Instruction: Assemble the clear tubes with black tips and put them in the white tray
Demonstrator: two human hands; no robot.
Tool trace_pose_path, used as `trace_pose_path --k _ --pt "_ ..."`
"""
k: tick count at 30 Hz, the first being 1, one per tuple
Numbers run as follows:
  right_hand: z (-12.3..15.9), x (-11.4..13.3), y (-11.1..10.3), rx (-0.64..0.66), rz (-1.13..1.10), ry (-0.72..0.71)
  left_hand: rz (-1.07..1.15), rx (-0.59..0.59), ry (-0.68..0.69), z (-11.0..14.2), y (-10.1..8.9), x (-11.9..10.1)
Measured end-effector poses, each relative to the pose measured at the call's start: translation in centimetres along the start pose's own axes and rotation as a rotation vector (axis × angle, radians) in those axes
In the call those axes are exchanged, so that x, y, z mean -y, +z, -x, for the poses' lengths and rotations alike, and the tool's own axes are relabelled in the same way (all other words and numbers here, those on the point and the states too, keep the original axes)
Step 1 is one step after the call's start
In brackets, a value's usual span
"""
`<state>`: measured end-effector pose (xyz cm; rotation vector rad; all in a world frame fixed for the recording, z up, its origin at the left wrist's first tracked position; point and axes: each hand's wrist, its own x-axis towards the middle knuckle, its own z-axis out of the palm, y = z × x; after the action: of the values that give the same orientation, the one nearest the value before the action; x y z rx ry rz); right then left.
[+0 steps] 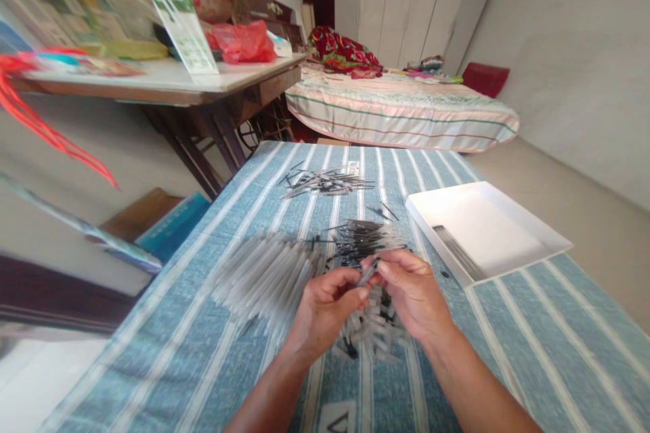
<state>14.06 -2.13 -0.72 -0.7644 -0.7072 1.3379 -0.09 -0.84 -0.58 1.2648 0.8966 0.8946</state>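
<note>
My left hand [332, 301] and my right hand [414, 291] meet over the middle of the table. Both sets of fingers pinch a slim grey pen [366, 275]; the right fingertips are at its dark far end. To the left lies a wide pile of translucent grey pen barrels [269, 277]. Just beyond my hands sits a heap of thin dark pen refills [358, 240]. Under and between my wrists are many small clear and black pen caps [376, 331], partly hidden by my hands.
An open white box [508, 230] on the right holds several grey pens [457, 254] along its left side. Another loose pile of thin pen parts [328, 181] lies near the table's far end. A striped blue cloth [203, 345] covers the table. A cluttered desk [228, 78] stands at left.
</note>
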Motion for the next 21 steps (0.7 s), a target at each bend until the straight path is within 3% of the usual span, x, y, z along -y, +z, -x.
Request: trace_pose_path --k 11,14,21 --pt "0.2 -0.3 -0.8 -0.013 0.122 0.001 0.057 0.11 -0.102 0.0 -0.3 0.0" --pt "0.1 0.4 -1.6 0.033 0.356 -0.064 0.04 0.129 -0.129 0.0 -0.4 0.0" --pt "-0.5 4.3 -3.1 0.353 1.002 -0.132 -0.085 0.203 -0.188 -0.1 -0.5 -0.2"
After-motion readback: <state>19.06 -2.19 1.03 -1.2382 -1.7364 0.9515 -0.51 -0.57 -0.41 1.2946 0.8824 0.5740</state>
